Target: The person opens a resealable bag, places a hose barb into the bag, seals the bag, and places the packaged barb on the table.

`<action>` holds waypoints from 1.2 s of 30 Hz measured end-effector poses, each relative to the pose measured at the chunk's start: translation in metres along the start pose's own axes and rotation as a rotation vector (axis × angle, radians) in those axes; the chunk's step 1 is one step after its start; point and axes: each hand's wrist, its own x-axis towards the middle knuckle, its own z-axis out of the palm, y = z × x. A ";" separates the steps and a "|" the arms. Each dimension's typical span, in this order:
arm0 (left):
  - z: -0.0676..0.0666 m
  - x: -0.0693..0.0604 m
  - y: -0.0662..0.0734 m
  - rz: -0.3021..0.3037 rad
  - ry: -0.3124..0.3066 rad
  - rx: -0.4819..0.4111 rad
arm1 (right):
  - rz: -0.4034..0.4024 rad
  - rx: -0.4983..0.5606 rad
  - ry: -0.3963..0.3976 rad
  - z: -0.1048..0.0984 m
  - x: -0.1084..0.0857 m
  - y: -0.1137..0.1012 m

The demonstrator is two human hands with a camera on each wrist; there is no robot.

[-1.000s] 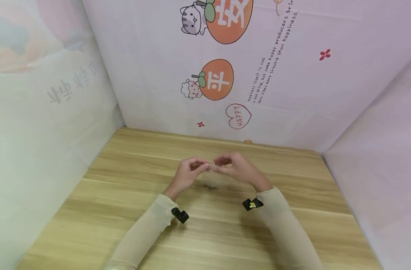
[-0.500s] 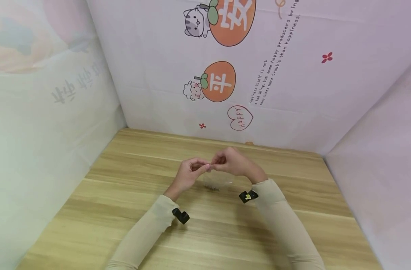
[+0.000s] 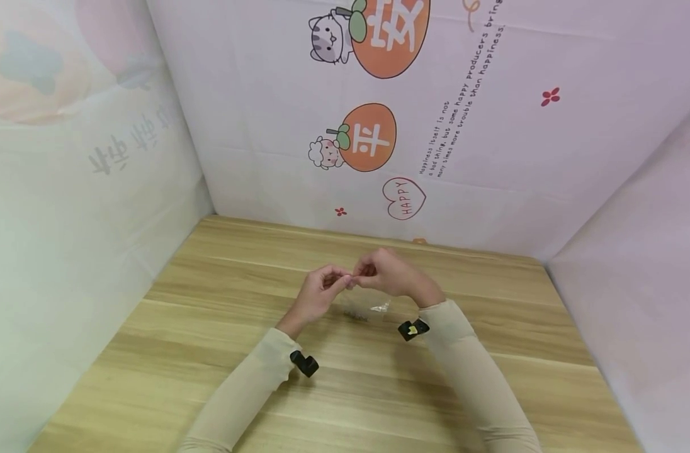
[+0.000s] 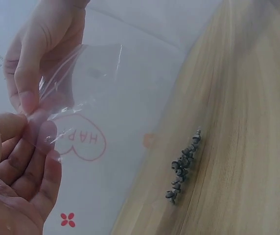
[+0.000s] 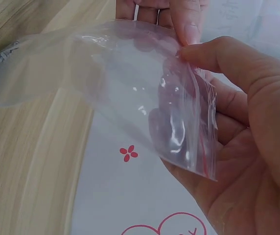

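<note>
A clear zip bag [image 5: 130, 83] with a red line along its seal hangs from both hands. Several small grey screw-like metal pieces [image 4: 183, 169] lie clustered at its low end, over the wooden table; their exact kind is too small to tell. In the head view my left hand [image 3: 315, 297] pinches the bag's top edge between thumb and fingers. Right beside it, my right hand [image 3: 395, 275] pinches the same edge, its fingertips meeting the left ones. Seen from the right wrist, the bag's mouth lies across the right palm [image 5: 247, 161].
A wood-grain table [image 3: 333, 390] lies under the hands. Behind it rises a white printed cloth wall [image 3: 254, 126], with pale cloth walls at the left [image 3: 96, 220] and right [image 3: 634, 239]. Black bands [image 3: 304, 363] sit at both wrists.
My right hand, earlier slightly apart with looser fingers, has come left against the left fingertips and pinches the bag's edge. The left hand has hardly moved.
</note>
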 end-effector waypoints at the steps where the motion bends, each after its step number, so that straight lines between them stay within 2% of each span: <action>1: 0.000 0.000 0.000 -0.003 0.000 0.002 | -0.002 0.001 -0.002 0.000 0.000 0.000; 10: 0.004 -0.001 0.002 0.002 0.015 -0.003 | -0.011 -0.005 -0.001 0.000 0.001 -0.001; 18: 0.002 -0.002 0.003 -0.002 0.073 -0.024 | 0.004 -0.027 0.038 -0.003 -0.002 -0.001; 36: 0.004 -0.002 -0.002 0.003 0.077 -0.070 | -0.015 -0.037 0.043 -0.001 -0.002 0.001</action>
